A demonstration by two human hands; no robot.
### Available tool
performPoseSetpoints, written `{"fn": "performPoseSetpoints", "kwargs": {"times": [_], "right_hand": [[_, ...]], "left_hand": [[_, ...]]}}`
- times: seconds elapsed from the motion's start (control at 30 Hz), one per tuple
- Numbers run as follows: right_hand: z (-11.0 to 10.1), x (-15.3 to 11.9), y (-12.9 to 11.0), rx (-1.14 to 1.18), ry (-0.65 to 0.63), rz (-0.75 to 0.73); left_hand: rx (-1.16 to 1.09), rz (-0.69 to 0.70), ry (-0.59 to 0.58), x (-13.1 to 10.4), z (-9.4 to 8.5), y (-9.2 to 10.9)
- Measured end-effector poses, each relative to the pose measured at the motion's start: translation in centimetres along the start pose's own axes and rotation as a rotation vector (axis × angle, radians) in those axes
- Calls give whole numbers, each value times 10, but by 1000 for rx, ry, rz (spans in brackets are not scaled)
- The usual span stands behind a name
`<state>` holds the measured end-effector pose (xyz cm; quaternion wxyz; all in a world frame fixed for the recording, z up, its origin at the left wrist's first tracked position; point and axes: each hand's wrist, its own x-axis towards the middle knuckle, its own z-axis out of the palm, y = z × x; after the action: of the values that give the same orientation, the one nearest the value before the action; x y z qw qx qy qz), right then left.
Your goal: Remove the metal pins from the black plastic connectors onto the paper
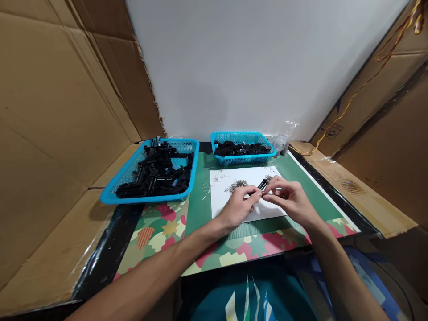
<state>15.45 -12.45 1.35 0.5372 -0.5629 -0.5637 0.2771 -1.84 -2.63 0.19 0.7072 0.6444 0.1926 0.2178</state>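
Note:
Over the white sheet (227, 209), my left hand (238, 206) is closed on a slim black plastic part (262, 184), which points up and away from me. My right hand (290, 199) meets it from the right, thumb and forefinger pinched close to the part's near end. A thin, pin-like piece seems to lie between those fingertips, too small to name surely. Behind my left hand a heap of tiny metal pieces (238, 184) rests on the sheet, and a smaller pile (268, 177) sits behind the black part.
A large blue basket (106, 195) of black plastic parts stands at the left. Another blue basket (245, 159) with black parts is at the back, beside a clear plastic bag (283, 137). Cardboard walls (60, 89) flank the table, and a yellow wire (349, 100) hangs at the right.

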Motion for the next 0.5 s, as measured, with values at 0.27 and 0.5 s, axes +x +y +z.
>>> {"fn": "performPoseSetpoints", "kwargs": {"times": [0.27,0.5], "right_hand": [[-1,-2,-2,-14,110,54],[8,-8,4,91,150,123]], "left_hand": [[-143,-97,-19,-4,1,5],[-67,-50,44,-4,-1,10]]}}
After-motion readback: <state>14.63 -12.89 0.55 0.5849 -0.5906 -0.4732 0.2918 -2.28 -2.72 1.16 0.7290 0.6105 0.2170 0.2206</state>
